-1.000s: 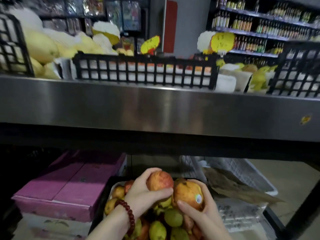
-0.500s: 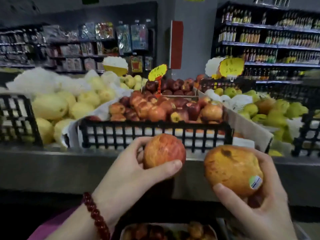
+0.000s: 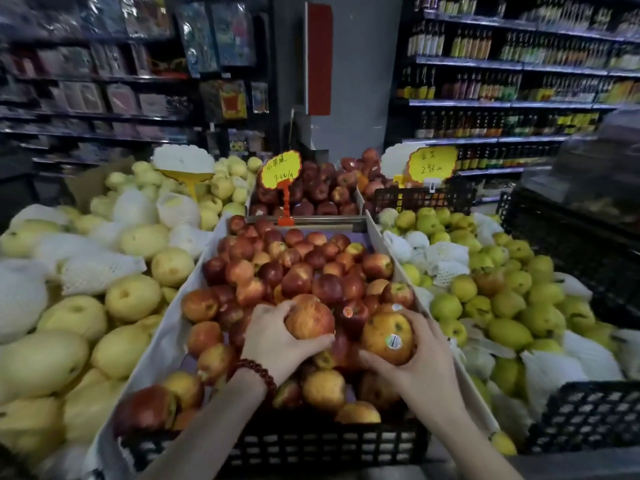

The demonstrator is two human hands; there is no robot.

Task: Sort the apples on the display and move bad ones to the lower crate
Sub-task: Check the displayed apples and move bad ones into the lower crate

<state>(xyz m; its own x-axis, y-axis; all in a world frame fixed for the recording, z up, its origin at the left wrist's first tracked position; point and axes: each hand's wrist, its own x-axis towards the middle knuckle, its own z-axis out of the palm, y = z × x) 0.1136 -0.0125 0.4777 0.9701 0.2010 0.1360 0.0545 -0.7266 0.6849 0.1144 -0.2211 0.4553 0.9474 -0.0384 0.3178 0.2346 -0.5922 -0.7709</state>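
A black crate (image 3: 311, 445) lined with white card holds a heap of red and yellow apples (image 3: 298, 271) in the middle of the display. My left hand (image 3: 273, 337), with a bead bracelet at the wrist, grips a red-orange apple (image 3: 310, 318) just above the heap. Beside it my right hand (image 3: 422, 362) grips a yellow-orange apple (image 3: 386, 336) with a small sticker and dark spots. Both apples are low over the pile, close together. The lower crate is out of view.
Yellow pears (image 3: 131, 296), some in white foam nets, fill the left bin. Green pears (image 3: 512, 306) fill the right bin, with black crates (image 3: 588, 414) at its edge. Dark red apples (image 3: 311, 192) and yellow price signs (image 3: 280, 169) stand behind. Store shelves line the back.
Both hands rose from the lower crate, each holding an apple, and moved forward over the display's apple heap. The view tilted up from under the shelf to the top.
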